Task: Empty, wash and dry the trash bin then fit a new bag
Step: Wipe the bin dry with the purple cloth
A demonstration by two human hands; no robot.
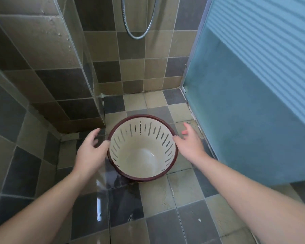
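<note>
Wet tiled floor (165,194), bin (142,150) upright, left hand (91,152), right hand (189,144) flanking rim, grips slack.

A cream slotted plastic trash bin with a dark red rim (142,149) stands upright on the tiled floor (167,224). The left hand (90,150) lies at its 9 o'clock, the right hand (189,143) at 3 o'clock. A metal shower hose (137,35) hangs at 12 o'clock, a frosted blue glass door (250,95) at 2 o'clock.

Tiled shower corner: walls (60,50) and wet floor (165,217) in dark grey and olive squares. Metal shower hose (136,36) looping above. Frosted blue door (245,111) at right.
</note>
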